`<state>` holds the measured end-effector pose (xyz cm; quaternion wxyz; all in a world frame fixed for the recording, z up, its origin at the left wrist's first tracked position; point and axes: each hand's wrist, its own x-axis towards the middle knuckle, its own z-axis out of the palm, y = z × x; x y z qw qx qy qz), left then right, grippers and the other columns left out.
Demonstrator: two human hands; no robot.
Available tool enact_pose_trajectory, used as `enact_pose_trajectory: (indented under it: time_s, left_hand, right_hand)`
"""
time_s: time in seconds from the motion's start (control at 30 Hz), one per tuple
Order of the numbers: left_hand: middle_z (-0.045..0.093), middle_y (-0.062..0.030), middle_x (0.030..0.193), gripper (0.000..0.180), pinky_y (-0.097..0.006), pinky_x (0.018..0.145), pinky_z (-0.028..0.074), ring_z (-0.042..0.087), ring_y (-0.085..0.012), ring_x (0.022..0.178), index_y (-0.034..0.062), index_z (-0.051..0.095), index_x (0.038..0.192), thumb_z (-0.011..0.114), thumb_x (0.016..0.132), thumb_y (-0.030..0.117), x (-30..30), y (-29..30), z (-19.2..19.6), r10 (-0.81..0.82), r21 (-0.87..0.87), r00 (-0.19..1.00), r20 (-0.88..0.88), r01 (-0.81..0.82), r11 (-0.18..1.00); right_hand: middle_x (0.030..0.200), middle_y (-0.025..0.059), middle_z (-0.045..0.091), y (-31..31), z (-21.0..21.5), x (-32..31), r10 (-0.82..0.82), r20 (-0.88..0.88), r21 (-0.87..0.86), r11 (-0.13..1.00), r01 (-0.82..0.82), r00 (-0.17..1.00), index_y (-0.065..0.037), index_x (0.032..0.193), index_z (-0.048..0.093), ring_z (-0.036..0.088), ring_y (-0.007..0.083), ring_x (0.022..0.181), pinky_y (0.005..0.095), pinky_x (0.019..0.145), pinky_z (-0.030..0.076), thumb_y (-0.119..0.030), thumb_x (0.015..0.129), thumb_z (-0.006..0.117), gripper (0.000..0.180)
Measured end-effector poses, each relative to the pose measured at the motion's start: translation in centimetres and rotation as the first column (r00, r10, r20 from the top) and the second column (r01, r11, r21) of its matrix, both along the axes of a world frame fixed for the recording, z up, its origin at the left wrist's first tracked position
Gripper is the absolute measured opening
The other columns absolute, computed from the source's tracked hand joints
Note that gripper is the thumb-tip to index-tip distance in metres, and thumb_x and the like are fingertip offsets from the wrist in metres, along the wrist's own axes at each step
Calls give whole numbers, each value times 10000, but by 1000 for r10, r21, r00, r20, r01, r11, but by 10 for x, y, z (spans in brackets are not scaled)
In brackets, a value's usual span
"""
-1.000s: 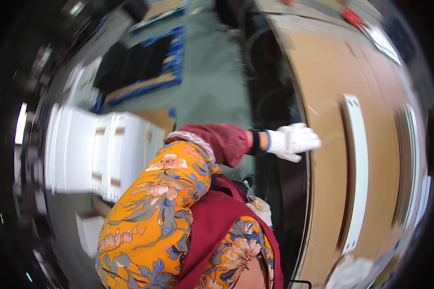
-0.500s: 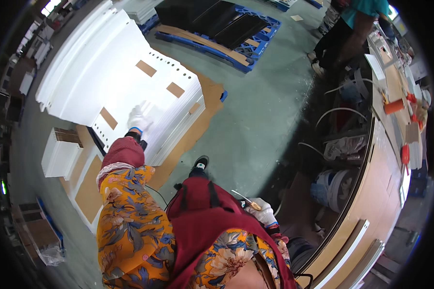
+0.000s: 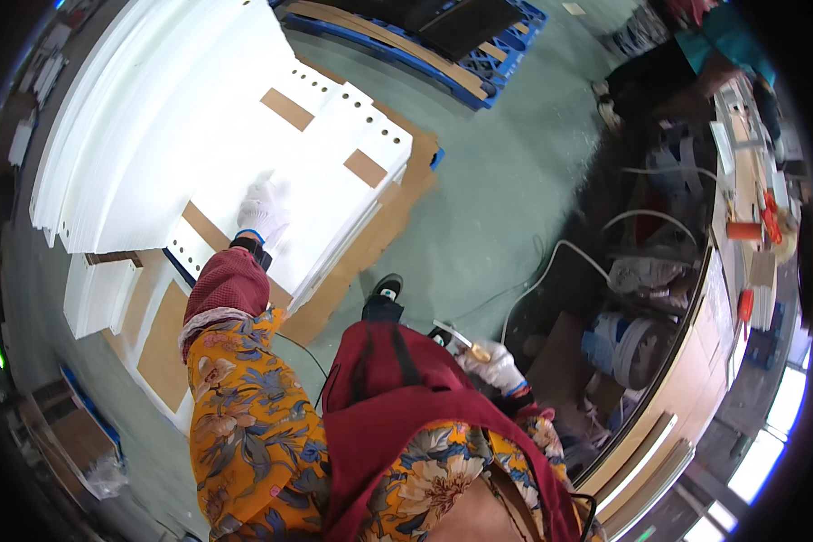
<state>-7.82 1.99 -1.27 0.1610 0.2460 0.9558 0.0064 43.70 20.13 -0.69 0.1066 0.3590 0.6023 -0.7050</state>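
My left hand (image 3: 263, 213), in a white knit glove, lies on the top white panel (image 3: 244, 117) of a tall stack, its fingers stretched out. Round holes run along the panel's edges, and brown strips (image 3: 287, 109) lie across its face. Close to my right hip, my gloved right hand (image 3: 499, 369) is closed round the tan handle (image 3: 481, 353) of a tool with a narrow metal blade. The blade points up and to the left, away from the panels. Glare washes out part of the stack.
Brown cardboard (image 3: 375, 237) sticks out under the stack. Dark panels lie on a blue pallet (image 3: 506, 68) ahead. At right runs a workbench (image 3: 673, 388) with buckets (image 3: 625, 348) and a pale hose (image 3: 560, 253) below. A person in teal (image 3: 727, 45) stands at its far end.
The view has shifted, bringing the stack nearer. My left hand stays on the top panel. My right hand still grips the tool, whose blade has turned slightly. The person in teal has bent lower.
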Motion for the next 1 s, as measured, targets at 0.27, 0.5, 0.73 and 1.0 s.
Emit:
enact_pose_trajectory:
  time_s: [0.27, 0.5, 0.73, 1.0]
  left_hand:
    - [518, -206, 1179, 789, -432, 926, 482, 564, -351, 1098, 27, 412, 1286, 749, 674, 394, 68, 33, 96, -204, -144, 978, -38, 197, 970]
    - [561, -192, 1103, 716, -429, 930, 483, 577, -363, 1067, 66, 489, 1261, 745, 647, 329, 151, 28, 100, -393, -210, 919, 8, 386, 898]
    - [593, -227, 1123, 735, -415, 909, 489, 598, -346, 1060, 28, 515, 1201, 784, 574, 301, 222, 28, 144, -263, -310, 885, 383, 391, 867]
    - [630, -173, 1066, 788, -372, 884, 490, 617, -302, 1026, 33, 511, 1206, 813, 530, 302, 286, 28, 153, -426, -185, 696, 579, 621, 762]
  right_hand:
    - [999, 137, 667, 21, 26, -22, -90, 29, 641, 766, 50, 996, -112, 1127, 634, 653, 304, 926, 368, 813, 518, -197, 797, 700, 347]
    - [991, 165, 665, 32, 52, 10, -195, 166, 630, 775, 48, 967, -130, 1128, 615, 633, 365, 947, 412, 809, 516, -273, 794, 678, 368]
    - [818, 24, 660, 68, 48, 107, -50, -24, 189, 980, 54, 998, -80, 1043, 656, 614, 151, 684, 320, 616, 502, -178, 780, 696, 283]
    - [709, -28, 592, 105, 63, 217, -90, 77, 47, 995, 87, 993, -70, 1007, 679, 489, 55, 530, 218, 431, 392, -87, 715, 683, 292]
